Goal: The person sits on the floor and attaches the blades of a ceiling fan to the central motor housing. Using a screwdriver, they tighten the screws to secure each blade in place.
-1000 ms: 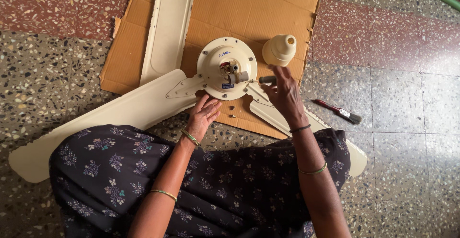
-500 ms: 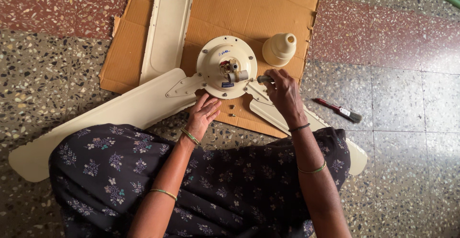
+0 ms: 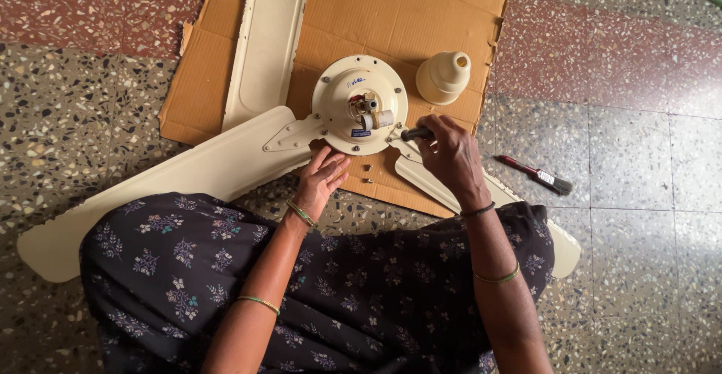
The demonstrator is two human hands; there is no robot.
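Observation:
A cream ceiling fan lies on a sheet of cardboard [image 3: 406, 13] on the floor, its round motor hub [image 3: 359, 103] facing up. My right hand [image 3: 449, 156] grips a screwdriver [image 3: 416, 133] by its dark handle, the tip pointing at the hub's right edge where a blade bracket meets it. My left hand [image 3: 320, 180] rests with loose fingers against the hub's near rim, holding nothing. Two small screws [image 3: 366, 174] lie on the cardboard between my hands.
Fan blades reach left [image 3: 173, 182], up [image 3: 267, 43] and lower right [image 3: 560, 246]. A cream cone-shaped canopy cover [image 3: 444, 77] stands right of the hub. A paintbrush [image 3: 538, 174] lies on the speckled floor tiles to the right. My dark flowered skirt [image 3: 338, 291] covers the near floor.
My right hand has shifted slightly left and up, bringing the screwdriver closer to the hub's edge. My left hand has stayed at the hub's near rim.

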